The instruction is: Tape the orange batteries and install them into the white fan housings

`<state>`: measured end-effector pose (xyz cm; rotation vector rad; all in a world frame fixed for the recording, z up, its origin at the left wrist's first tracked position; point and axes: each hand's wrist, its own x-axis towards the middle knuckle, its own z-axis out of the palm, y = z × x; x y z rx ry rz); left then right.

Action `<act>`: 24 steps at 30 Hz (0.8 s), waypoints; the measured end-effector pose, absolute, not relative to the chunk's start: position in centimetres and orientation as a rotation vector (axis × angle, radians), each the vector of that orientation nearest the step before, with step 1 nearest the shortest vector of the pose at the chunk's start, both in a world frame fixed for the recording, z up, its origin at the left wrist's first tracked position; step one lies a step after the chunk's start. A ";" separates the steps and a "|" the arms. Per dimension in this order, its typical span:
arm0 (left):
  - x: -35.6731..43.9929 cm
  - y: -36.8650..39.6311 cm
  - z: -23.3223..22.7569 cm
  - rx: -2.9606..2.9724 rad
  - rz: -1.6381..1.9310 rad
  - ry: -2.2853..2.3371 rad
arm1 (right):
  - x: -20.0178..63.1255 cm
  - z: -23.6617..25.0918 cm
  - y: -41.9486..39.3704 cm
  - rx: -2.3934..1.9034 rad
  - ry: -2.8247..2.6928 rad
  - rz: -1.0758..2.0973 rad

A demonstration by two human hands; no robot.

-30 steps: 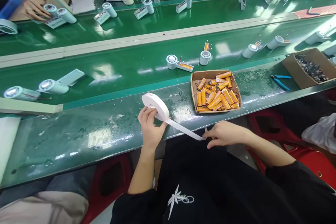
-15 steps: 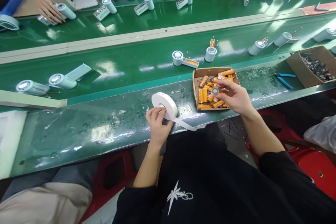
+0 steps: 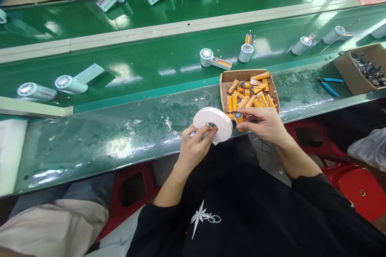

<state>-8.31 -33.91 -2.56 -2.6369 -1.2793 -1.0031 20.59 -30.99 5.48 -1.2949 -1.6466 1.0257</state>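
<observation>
My left hand [image 3: 197, 140] grips a roll of white tape [image 3: 221, 122], with fingertips hooked into the hole at its core. The roll is tilted so its flat side faces up. Pinched between the thumb and fingers of my right hand [image 3: 263, 122] is an orange cylindrical battery [image 3: 239, 121], its grey end turned up. Battery and tape roll are close together, just in front of a cardboard box [image 3: 223, 92]. Several more orange batteries [image 3: 251, 92] with thin wires lie jumbled in that box.
On the green conveyor [image 3: 150, 60] stand pale-blue cylindrical housings [image 3: 206, 58] with small attached trays. Blue-handled pliers [image 3: 330, 85] lie right of the batteries, beside a cardboard box of small dark parts [image 3: 346, 68]. Red stools [image 3: 352, 184] are below the bench. A seated person's clothing [image 3: 60, 225] shows at lower left.
The tape roll has moved right in my left hand and tipped flatter. My right hand has drawn the battery from over the box down toward the roll. The view has shifted slightly.
</observation>
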 end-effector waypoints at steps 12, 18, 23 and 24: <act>-6.0 -35.3 -3.2 -2.552 -0.999 -1.277 | 20.5 1.7 -30.1 -1.292 -1.200 0.897; -4.7 -35.2 -3.4 -2.394 -1.026 -1.388 | 15.5 -1.2 -32.0 -1.222 -0.962 0.776; -3.8 -37.5 -2.7 -2.619 -0.978 -1.339 | 16.7 0.2 -31.1 -1.017 -0.956 0.864; -3.9 -38.1 -2.5 -2.790 -0.944 -1.206 | 18.6 1.1 -30.3 -0.977 -0.982 0.824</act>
